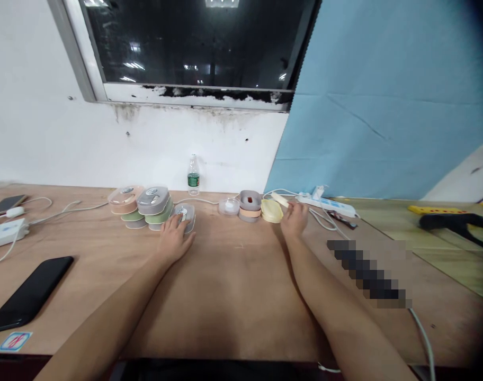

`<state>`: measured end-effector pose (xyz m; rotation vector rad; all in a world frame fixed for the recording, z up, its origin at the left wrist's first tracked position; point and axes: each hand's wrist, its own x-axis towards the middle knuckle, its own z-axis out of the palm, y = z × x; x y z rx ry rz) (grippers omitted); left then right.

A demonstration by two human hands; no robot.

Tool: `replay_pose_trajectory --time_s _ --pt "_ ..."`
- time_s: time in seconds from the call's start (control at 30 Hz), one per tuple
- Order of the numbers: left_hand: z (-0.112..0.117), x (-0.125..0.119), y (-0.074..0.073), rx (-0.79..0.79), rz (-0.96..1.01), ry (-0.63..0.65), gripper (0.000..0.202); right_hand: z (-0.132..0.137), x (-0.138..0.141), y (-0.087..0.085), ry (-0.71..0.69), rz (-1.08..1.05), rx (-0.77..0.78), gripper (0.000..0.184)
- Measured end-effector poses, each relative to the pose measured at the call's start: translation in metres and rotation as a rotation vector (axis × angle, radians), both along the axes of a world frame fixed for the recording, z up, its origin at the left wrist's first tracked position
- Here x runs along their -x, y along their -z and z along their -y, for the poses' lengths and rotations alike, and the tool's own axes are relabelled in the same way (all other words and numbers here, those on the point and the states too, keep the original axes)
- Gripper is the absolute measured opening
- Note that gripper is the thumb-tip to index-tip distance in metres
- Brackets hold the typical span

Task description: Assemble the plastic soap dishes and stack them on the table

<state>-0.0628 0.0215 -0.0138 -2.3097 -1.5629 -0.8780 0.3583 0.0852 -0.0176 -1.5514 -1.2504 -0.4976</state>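
My left hand (pixel 173 237) reaches forward over the wooden table (pixel 233 286), its fingers curled on a grey lidded container (pixel 186 214) at the right end of a cluster of stacked round containers (pixel 144 206) in peach, green and grey. My right hand (pixel 294 218) is further right, pinching a pale yellow lid (pixel 280 199) just above a yellow container (pixel 271 211). Next to it stands a small stack of grey and peach containers (pixel 250 206), and a clear one (pixel 229 206) lies left of that.
A water bottle (pixel 193 175) stands at the wall behind the containers. A black phone (pixel 29 293) lies front left, a white power strip (pixel 5 233) and another phone (pixel 5 204) far left. A white power strip (pixel 327 204) with cables is right, yellow and black tools (pixel 452 217) far right.
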Motion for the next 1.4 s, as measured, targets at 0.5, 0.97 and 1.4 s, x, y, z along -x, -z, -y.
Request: replay_pose_trajectory --time_s 0.5,0.97,1.4 --pt "-0.006 0.001 0.014 0.063 -0.02 0.018 0.058 -0.007 0.008 0.012 -0.023 0.117 0.461 0.03" --pt "-0.014 0.004 0.016 0.037 0.039 -0.06 0.062 0.004 0.022 0.0 0.126 0.066 0.322 0.041" --pt "-0.009 -0.004 0.01 -0.02 0.13 0.158 0.051 0.02 0.079 -0.006 -0.404 0.358 -0.055 0.019"
